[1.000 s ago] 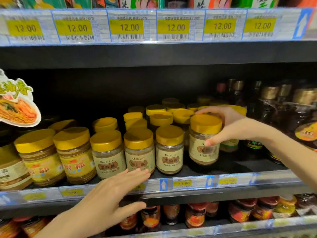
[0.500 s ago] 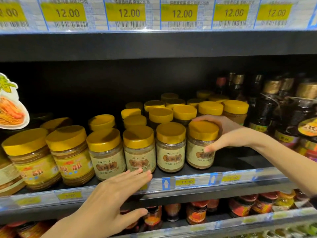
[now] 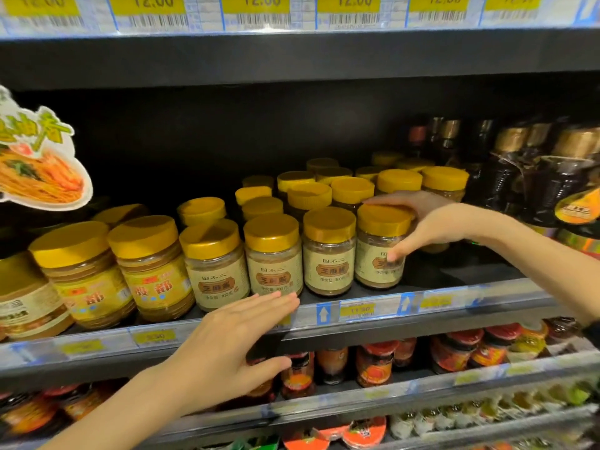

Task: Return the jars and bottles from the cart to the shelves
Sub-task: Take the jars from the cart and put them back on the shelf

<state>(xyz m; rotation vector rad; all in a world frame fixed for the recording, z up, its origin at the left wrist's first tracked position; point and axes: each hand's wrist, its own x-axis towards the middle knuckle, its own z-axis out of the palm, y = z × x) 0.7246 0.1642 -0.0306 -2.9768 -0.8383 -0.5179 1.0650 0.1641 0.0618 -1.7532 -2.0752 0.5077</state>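
The right hand (image 3: 428,225) wraps the end jar (image 3: 381,246) from its right side, thumb across the label front, fingers curled behind the gold lid. The jar stands upright, long axis vertical, at the right end of the front row on the shelf (image 3: 487,295), its base apparently on the board; just beside its left neighbour (image 3: 328,251). The left hand (image 3: 233,345) is spread flat and empty against the shelf's price rail, well left of the jar, so the right hand is the nearer. Release looks like a matter of opening rightward, toward bare shelf. Labels on the row read 田不二, 芝麻酱 (blurred) and 300克; larger jars (image 3: 152,271) to the left show 部. Upper tags read 12.00; the tag (image 3: 357,310) below the jar seems 11.90.
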